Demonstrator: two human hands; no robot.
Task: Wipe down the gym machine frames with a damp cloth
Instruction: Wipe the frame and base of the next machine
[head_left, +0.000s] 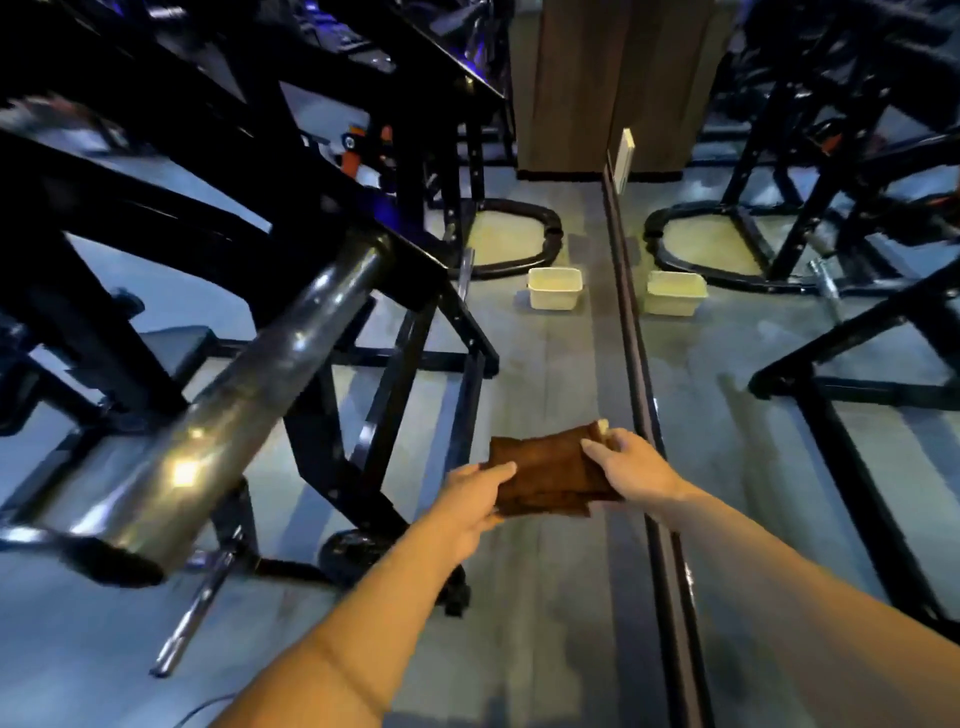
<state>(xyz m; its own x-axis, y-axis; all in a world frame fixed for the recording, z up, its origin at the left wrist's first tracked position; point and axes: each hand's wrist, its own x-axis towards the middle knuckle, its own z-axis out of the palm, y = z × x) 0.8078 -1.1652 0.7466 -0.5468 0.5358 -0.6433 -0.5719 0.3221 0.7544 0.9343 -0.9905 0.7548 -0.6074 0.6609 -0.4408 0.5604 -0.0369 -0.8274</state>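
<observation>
**Q:** What do the hands hold, and how do they lie?

**A:** Both hands hold one folded brown cloth (548, 475) out over the grey floor (545, 364), at mid-frame, lower centre; the left hand (475, 501) grips the cloth's near-left edge, thumb on top and fingers curled beneath; the right hand (626, 465) grips the far-right edge, thumb laid across the top and fingers wrapped round the corner; a pale strip shows at that far corner, between the fingertips; both forearms are bare.

**Q:** Where does the cloth sit relative to the machine?

**A:** It is apart from the black machine frame (363, 291), which fills the left half of the view; it touches no bar; a thick steel tube (249, 410) slants from the frame toward the lower left, its end blurred; a thin chrome peg (200, 605) angles down near the frame's base.

**Q:** What else appears?

**A:** A pale plastic tub (555, 287) stands on the floor beyond the cloth, well apart from it; a dark strip (641, 364) runs along the floor just right of the hands, at the foot of a mirror (831, 338); the mirror shows a second tub and more black framing; a wood-toned column (566, 88) stands at the far end.
</observation>
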